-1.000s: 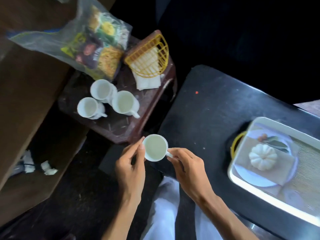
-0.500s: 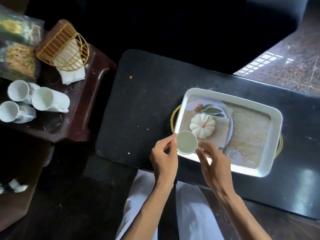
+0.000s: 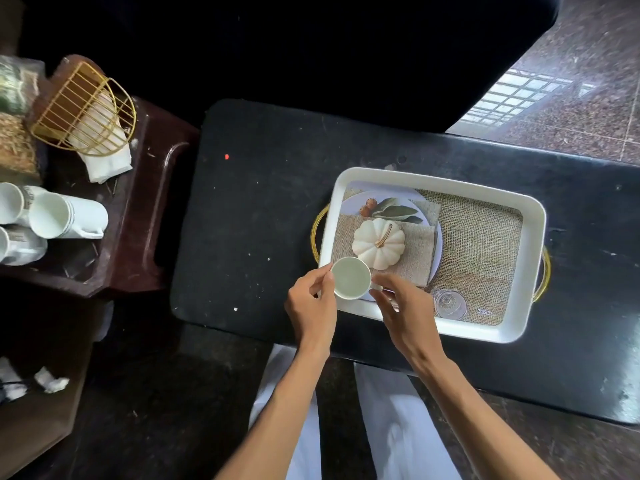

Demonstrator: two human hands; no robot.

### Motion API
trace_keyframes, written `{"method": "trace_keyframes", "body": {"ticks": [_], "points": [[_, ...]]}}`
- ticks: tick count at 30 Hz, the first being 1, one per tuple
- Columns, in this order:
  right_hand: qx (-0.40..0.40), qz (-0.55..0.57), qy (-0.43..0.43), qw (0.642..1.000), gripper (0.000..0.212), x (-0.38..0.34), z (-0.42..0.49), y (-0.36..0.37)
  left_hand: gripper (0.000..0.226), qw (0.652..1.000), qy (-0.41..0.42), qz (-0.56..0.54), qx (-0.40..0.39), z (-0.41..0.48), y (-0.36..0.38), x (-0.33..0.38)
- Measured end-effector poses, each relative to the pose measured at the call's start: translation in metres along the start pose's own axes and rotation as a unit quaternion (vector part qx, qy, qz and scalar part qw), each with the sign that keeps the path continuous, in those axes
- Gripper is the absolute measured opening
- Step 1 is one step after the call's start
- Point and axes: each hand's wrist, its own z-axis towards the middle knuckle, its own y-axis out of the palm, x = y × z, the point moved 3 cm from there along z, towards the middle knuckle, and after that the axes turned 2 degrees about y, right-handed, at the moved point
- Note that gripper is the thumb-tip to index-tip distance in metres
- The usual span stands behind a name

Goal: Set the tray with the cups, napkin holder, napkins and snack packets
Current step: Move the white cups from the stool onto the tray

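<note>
A white cup (image 3: 350, 277) hangs over the near left corner of the white tray (image 3: 530, 258), which has a printed pumpkin picture on its floor. My left hand (image 3: 311, 303) pinches the cup's rim on its left side. My right hand (image 3: 403, 308) holds the cup at its handle on the right. Three more white cups (image 3: 65, 214) stand on the brown side table at the left. Behind them the gold wire napkin holder (image 3: 85, 110) lies on white napkins (image 3: 107, 161). Snack packets (image 3: 14, 140) show at the left edge.
The tray sits on a black table (image 3: 263, 209) in front of me. The brown side table (image 3: 149, 188) stands to its left with a raised rim. Crumpled paper (image 3: 50, 382) lies at the lower left. Polished stone floor (image 3: 571, 109) shows at the upper right.
Both hands have carried the cup from beside the side table rightward to the tray's near left corner, and it now sits lower over the tray.
</note>
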Motion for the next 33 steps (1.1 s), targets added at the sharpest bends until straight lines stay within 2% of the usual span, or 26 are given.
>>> {"method": "trace_keyframes", "body": {"ticks": [6, 16, 21, 26, 33], "points": [[-0.005, -0.003, -0.005, 1.0, 0.019, 0.004, -0.003, 0.001, 0.019, 1.0, -0.001, 0.022, 0.008, -0.001, 0.001, -0.002], [-0.013, -0.003, 0.004, 1.0, 0.018, 0.001, -0.002, 0.004, 0.017, 0.999, -0.008, 0.029, -0.026, 0.003, -0.008, -0.005], [0.026, -0.047, -0.03, 0.998, 0.035, -0.017, -0.012, -0.002, 0.017, 0.999, 0.011, 0.018, -0.043, 0.011, -0.024, 0.007], [0.09, -0.022, -0.06, 0.994, 0.036, -0.064, -0.016, 0.007, 0.019, 0.998, 0.04, -0.032, -0.02, 0.026, -0.073, 0.024], [0.027, 0.021, -0.11, 0.993, 0.033, -0.148, 0.005, 0.076, 0.019, 0.991, 0.075, -0.083, 0.079, 0.062, -0.195, 0.047]]}}
